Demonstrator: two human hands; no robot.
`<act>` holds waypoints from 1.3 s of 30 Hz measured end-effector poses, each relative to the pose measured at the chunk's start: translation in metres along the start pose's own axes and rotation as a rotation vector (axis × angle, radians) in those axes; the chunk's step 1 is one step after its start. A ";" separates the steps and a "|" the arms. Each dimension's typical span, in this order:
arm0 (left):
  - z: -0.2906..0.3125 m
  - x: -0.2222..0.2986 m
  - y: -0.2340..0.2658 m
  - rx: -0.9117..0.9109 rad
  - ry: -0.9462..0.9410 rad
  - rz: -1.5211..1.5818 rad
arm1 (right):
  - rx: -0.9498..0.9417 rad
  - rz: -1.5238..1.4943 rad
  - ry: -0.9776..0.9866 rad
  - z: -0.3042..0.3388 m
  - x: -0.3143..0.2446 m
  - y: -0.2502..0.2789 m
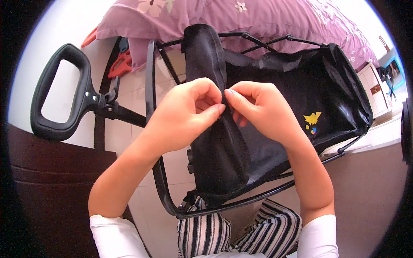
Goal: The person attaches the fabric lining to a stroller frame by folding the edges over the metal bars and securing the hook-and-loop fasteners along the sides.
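A black fabric folding wagon [284,75] stands before me, its cloth body hung inside a black metal frame. Along its left end runs a folded fabric flap [219,159]. My left hand [189,114] is closed at the flap's edge, thumb and forefinger pinched together. Just to its right, my right hand [260,107] pinches the same edge, fingertips almost meeting the left ones. Whatever small part lies between the fingertips is hidden. A yellow printed figure [312,118] marks the cloth right of my right hand.
The wagon's black loop handle [84,71] sticks out to the left, above a dark brown wooden surface [60,172]. Behind the wagon is a bed with a pink flowered cover [266,19]. Red-handled tools [120,62] lie beside it. Striped cloth [202,234] covers my legs below.
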State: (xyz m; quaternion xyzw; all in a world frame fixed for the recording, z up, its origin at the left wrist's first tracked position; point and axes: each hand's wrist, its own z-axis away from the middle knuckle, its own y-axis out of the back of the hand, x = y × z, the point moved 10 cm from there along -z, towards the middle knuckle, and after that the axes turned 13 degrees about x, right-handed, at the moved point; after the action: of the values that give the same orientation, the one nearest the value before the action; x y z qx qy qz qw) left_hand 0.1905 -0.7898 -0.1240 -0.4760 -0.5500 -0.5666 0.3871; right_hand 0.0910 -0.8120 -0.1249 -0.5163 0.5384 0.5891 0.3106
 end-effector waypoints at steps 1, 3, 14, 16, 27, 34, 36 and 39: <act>0.000 -0.001 0.001 0.009 -0.003 0.004 | -0.012 0.006 -0.023 -0.001 0.002 -0.002; 0.001 0.003 -0.002 -0.010 -0.055 -0.052 | -0.039 0.010 -0.046 -0.002 0.002 -0.003; 0.001 0.007 0.002 0.040 -0.083 -0.138 | 0.043 0.102 0.143 -0.011 -0.013 0.001; -0.001 0.000 0.004 0.068 0.001 0.022 | 0.068 -0.028 0.048 -0.010 -0.006 0.005; -0.001 -0.005 0.006 -0.011 0.171 0.214 | -0.005 -0.587 -0.220 -0.010 0.017 -0.004; -0.001 -0.006 0.003 -0.015 0.155 0.204 | -0.006 -0.480 -0.163 -0.007 0.010 -0.004; -0.002 -0.005 0.004 -0.001 0.151 0.209 | 0.015 -0.465 -0.138 -0.007 0.008 -0.003; -0.003 -0.003 0.005 0.013 0.163 0.209 | 0.029 -0.461 -0.100 -0.008 0.003 -0.002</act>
State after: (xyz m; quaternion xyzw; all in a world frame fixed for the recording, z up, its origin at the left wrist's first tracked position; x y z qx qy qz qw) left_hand 0.1953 -0.7931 -0.1256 -0.4807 -0.4679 -0.5564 0.4903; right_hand 0.0945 -0.8201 -0.1277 -0.5913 0.3988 0.5194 0.4706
